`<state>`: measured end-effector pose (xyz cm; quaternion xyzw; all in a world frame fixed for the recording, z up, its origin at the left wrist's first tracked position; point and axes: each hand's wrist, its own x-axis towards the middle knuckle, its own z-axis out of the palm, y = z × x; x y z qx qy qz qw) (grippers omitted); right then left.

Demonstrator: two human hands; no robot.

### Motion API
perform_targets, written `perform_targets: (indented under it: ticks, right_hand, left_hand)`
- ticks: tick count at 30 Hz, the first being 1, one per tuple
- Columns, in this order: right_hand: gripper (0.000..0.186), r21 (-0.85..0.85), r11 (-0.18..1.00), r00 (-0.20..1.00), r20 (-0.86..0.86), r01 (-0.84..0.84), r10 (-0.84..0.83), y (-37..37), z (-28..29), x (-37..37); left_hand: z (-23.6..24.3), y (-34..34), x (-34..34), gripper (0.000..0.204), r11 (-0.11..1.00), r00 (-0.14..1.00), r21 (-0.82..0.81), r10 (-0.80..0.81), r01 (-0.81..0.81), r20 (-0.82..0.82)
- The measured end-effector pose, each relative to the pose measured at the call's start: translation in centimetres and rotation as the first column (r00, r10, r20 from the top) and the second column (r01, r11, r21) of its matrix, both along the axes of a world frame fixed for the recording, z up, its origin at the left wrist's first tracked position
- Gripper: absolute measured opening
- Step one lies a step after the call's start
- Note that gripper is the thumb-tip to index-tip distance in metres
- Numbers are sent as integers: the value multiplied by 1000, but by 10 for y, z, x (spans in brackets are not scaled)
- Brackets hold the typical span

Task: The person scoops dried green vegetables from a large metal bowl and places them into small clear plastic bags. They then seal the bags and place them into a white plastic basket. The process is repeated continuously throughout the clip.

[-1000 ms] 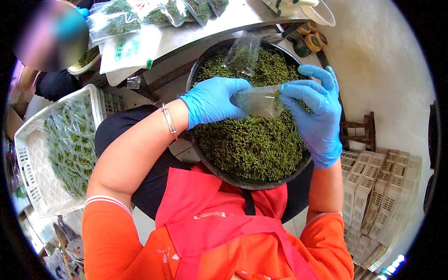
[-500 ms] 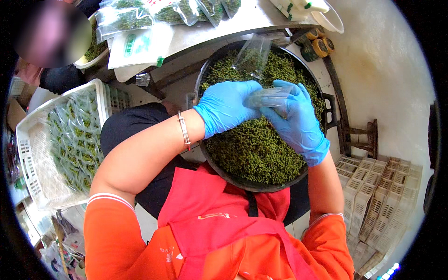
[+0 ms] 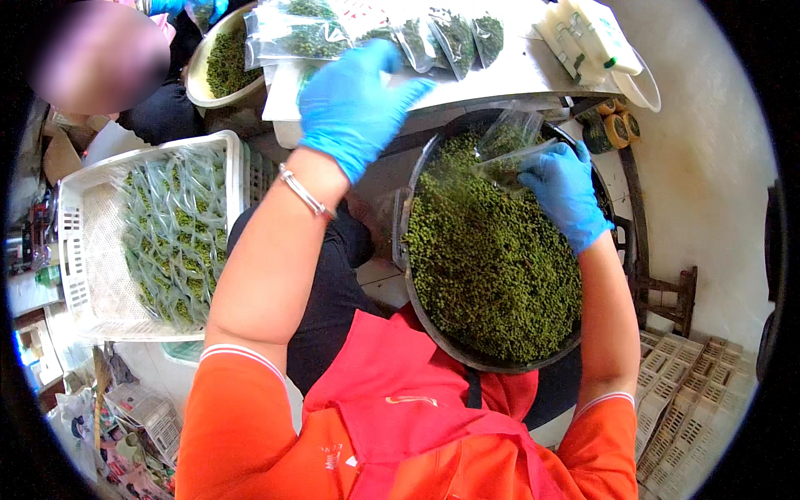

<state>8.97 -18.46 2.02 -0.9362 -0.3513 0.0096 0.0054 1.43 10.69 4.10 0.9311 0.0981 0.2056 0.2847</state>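
- Nearest the body, the red apron [image 3: 400, 433] reaches down to a round black pan [image 3: 529, 366], heaped with small green berries [image 3: 492, 275].
- The right hand [image 3: 567, 192], in a blue glove, is over the far right part of the heap, its fingers closed on a clear plastic bag [image 3: 503, 167].
- That bag extends leftward from the fingers, just above the berries; blur hides how much is inside.
- A second clear bag [image 3: 514, 127] lies just beyond it, by the pan's far rim.
- The left hand [image 3: 352, 108], also gloved, is beyond the pan to the left, well apart from the held bag; its thumb stands wide of the fingers, with nothing seen between them.
- Left of the knees, a white plastic crate [image 3: 72, 275] carries rows of filled packets [image 3: 175, 237].
- Farther off, filled bags [image 3: 454, 42] lie on the table [image 3: 521, 79], close to the left hand; whether it touches one, I cannot tell.
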Motion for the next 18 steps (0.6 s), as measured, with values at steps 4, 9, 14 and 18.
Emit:
perform_targets:
  ticks: [4, 9, 14, 18]
  right_hand:
    - [26, 41, 999, 991, 128, 23, -28, 2, -25, 25]
    - [29, 390, 914, 955, 296, -112, -9, -7, -19, 13]
    - [23, 593, 804, 999, 11, -33, 33, 1, 0, -43]
    - [22, 664, 592, 780, -619, 456, 94, 23, 24, -67]
  left_hand:
    - [-35, 37, 9, 43, 971, 966, 195, 175, -137, -192]
    - [-36, 38, 16, 27, 980, 951, 87, 193, -176, -243]
    - [-31, 36, 15, 30, 933, 976, -338, 57, -127, -210]
    - [-26, -31, 1, 24, 935, 968, -265, -199, 234, 151]
